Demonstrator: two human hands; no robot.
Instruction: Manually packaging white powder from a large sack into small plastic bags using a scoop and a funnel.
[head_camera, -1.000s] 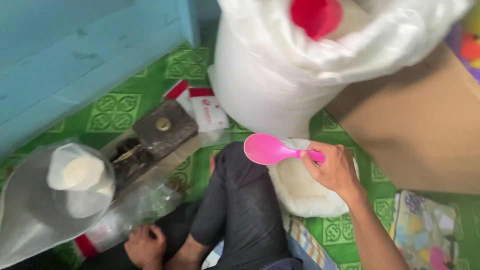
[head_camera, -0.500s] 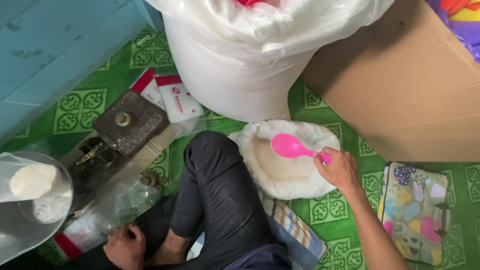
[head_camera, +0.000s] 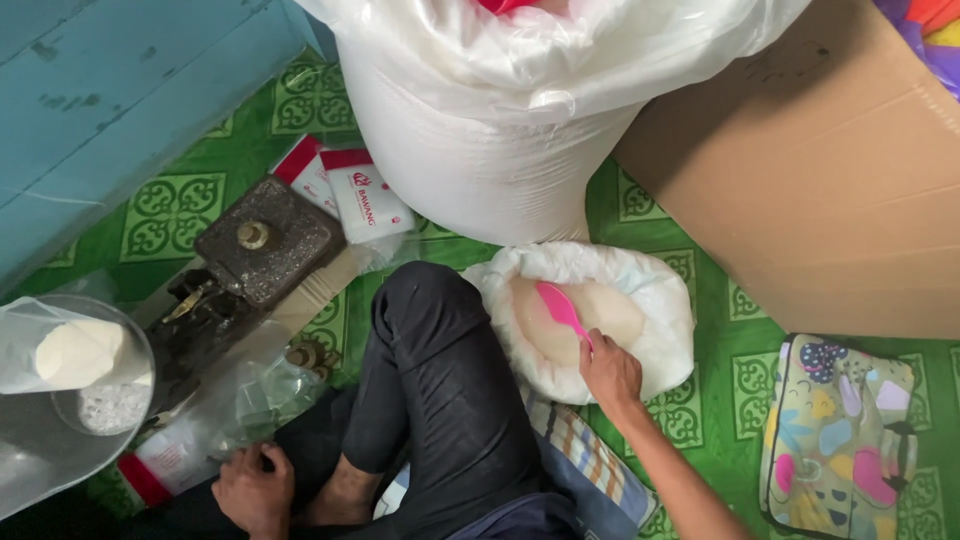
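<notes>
A big white sack (head_camera: 500, 130) and a cardboard box (head_camera: 830, 190) crowd behind the small open bag (head_camera: 655, 300) of pale powder on the green mat (head_camera: 170, 210). The person's bent knee (head_camera: 430, 330) lies beside it. The right hand (head_camera: 610, 370), fingers pinching the handle, has dipped the pink spoon (head_camera: 558, 307) from above the bag into the powder. The left hand (head_camera: 252, 488) rests curled on clear plastic (head_camera: 250, 400); its grip is unclear.

Pink spoon (head_camera: 560, 309) now down in sack (head_camera: 655, 345).
</notes>
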